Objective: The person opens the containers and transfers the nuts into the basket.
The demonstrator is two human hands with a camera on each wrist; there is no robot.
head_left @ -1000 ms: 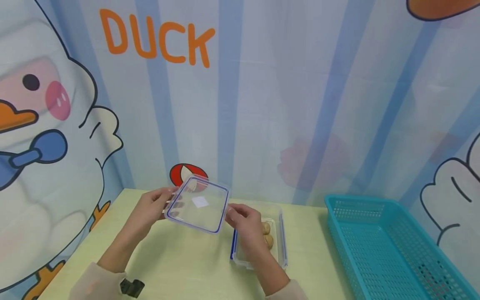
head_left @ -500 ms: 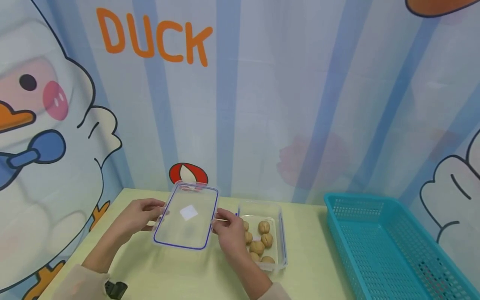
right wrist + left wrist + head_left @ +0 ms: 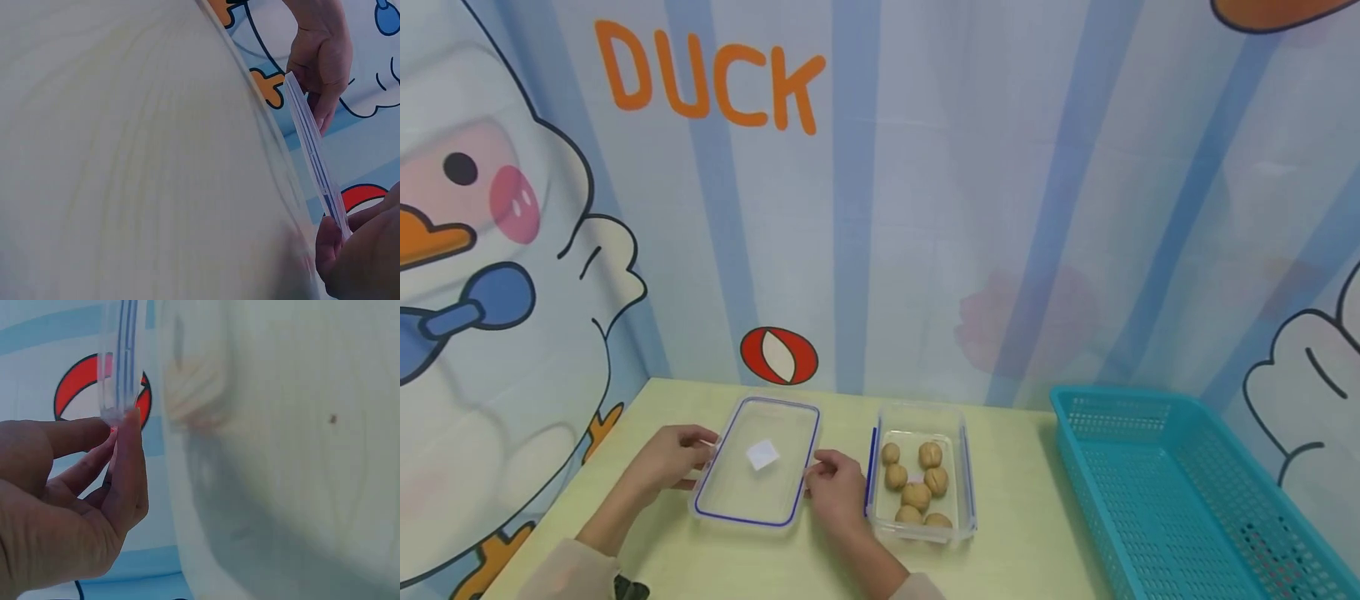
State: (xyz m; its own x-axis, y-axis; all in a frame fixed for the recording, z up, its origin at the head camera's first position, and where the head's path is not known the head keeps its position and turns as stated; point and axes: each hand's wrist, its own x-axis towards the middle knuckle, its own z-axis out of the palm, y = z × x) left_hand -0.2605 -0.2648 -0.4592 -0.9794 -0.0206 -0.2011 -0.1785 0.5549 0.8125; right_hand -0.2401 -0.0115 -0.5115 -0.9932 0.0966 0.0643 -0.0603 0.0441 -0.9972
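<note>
A clear plastic lid (image 3: 737, 483) with a blue seal and a small white square sticker is held over the table's left half. My left hand (image 3: 672, 458) pinches its left edge between thumb and fingers; the left wrist view shows the same hand (image 3: 81, 481) from close by. On the opposite edge, my right hand (image 3: 837, 487) pinches the lid too. The right wrist view sees the lid (image 3: 315, 153) edge-on between both hands. Just right of my right hand stands the clear food container (image 3: 961, 483) with blue side clips, lidless, with several walnuts (image 3: 915, 496) inside.
A turquoise perforated plastic basket (image 3: 1180, 483) stands on the right of the pale yellow table (image 3: 1015, 500). Behind the table hangs a curtain (image 3: 925, 208) with duck pictures and blue stripes.
Both hands have lowered the lid and brought it left and nearer, from tilted up to flatter. The right hand has moved off the container, so more walnuts show.
</note>
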